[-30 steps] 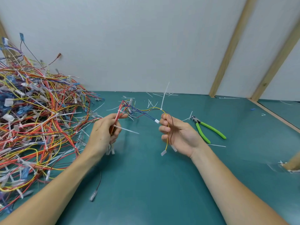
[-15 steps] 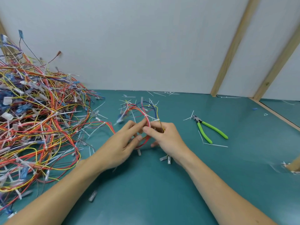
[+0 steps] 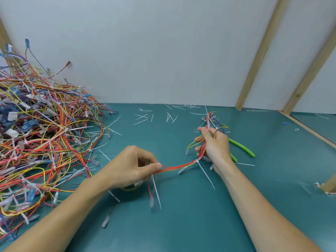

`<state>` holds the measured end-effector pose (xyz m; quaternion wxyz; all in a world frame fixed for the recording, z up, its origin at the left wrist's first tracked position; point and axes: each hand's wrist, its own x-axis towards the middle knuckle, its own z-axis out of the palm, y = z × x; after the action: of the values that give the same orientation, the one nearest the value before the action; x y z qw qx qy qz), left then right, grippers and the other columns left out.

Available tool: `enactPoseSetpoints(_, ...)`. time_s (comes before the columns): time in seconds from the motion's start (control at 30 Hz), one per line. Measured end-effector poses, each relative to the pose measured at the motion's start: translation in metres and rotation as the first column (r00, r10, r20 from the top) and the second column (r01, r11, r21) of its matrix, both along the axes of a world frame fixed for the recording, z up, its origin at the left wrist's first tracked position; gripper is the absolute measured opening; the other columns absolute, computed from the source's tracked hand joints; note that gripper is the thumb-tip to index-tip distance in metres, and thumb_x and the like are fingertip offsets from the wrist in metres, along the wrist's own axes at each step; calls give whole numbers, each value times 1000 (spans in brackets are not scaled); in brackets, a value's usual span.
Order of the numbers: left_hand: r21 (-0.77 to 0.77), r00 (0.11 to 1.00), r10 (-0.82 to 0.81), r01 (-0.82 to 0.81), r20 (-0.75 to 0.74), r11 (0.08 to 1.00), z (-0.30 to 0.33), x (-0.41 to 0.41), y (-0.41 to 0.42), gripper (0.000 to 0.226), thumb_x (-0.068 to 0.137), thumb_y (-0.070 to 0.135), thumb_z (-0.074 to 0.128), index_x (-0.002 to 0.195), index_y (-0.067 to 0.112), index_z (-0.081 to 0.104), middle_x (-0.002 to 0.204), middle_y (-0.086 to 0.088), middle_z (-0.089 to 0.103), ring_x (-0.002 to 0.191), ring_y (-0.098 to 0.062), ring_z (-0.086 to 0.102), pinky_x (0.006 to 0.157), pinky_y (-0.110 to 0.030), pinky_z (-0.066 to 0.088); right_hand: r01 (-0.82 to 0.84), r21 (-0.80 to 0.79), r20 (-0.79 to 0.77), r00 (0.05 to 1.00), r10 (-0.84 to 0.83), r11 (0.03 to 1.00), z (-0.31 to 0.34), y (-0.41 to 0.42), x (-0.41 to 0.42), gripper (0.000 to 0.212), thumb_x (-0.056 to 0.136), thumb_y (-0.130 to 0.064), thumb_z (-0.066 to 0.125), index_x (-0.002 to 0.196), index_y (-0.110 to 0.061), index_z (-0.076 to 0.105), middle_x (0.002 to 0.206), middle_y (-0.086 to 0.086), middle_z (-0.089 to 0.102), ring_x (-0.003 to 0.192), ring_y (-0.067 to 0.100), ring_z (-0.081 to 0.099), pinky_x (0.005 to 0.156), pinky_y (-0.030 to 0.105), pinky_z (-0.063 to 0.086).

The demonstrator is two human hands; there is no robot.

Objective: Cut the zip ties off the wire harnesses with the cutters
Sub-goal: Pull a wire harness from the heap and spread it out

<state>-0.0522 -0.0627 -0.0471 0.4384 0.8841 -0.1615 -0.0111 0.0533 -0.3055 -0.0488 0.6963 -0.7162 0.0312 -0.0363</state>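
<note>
A wire harness (image 3: 179, 166) of red, yellow and blue wires stretches between my two hands above the teal table. My left hand (image 3: 133, 166) pinches its near end, where a white zip tie (image 3: 156, 192) hangs down. My right hand (image 3: 213, 144) grips the far part, with the wire ends and connectors (image 3: 209, 117) sticking up behind my fingers. Another zip tie (image 3: 205, 172) juts from the bundle below my right hand. The green-handled cutters (image 3: 241, 149) lie on the table just right of my right hand, partly hidden by it.
A big tangled pile of wire harnesses (image 3: 41, 135) fills the left side of the table (image 3: 181, 224). Cut zip-tie pieces (image 3: 156, 116) are scattered near the white back wall. Wooden battens (image 3: 258, 57) lean at the right. A wooden block (image 3: 329, 186) sits at the right edge.
My hands were together on a looped harness; they have pulled apart, the right going right toward the cutters, and the harness is now drawn out between them.
</note>
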Motion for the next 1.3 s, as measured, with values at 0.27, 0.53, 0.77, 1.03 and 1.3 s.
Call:
enactPoseSetpoints(0.27, 50, 981, 160, -155, -113, 987, 2, 3, 12, 30, 93, 51, 64, 79, 27, 76, 58, -4, 67, 41, -17, 52, 47, -22, 40, -101, -13, -20, 995, 101, 995, -3, 11, -5, 24, 105, -27, 53, 95, -20, 74, 65, -3, 67, 48, 13, 62, 43, 26, 49)
enactPoseSetpoints(0.53, 292, 972, -83, 147, -220, 945, 1, 0, 8, 32, 79, 49, 79, 73, 21, 65, 57, 13, 50, 55, -7, 41, 54, -23, 33, 103, -835, 264, 937, 230, 541, -3, -1, -3, 50, 103, -65, 30, 87, -23, 51, 73, -7, 56, 88, 27, 55, 77, 43, 40)
enactPoseSetpoints(0.77, -6, 964, 251, -252, -85, 968, -11, 9, 12, 26, 93, 36, 71, 75, 17, 67, 51, 8, 51, 46, -10, 38, 48, -22, 31, 344, -830, 283, 938, -200, 438, 11, -50, 19, 35, 101, -35, 48, 128, -19, 64, 128, 10, 68, 124, 36, 53, 99, 46, 42)
enactPoseSetpoints(1.03, -131, 915, 394, -403, -93, 906, -18, 16, 15, 28, 93, 37, 70, 75, 17, 67, 58, 3, 65, 42, -11, 44, 48, -23, 35, 80, -960, 8, 965, -262, 268, -9, -64, 32, 45, 95, -52, 59, 107, -9, 62, 125, 20, 61, 120, 40, 50, 93, 42, 42)
enactPoseSetpoints(1.3, -142, 877, 479, -471, 26, 871, -21, 16, 8, 23, 96, 29, 66, 76, 18, 68, 63, -1, 69, 40, -16, 50, 44, -21, 38, 138, -466, -21, 986, -167, 874, 2, -32, 28, 35, 100, -34, 41, 74, -11, 47, 74, 13, 49, 66, 29, 45, 64, 37, 37)
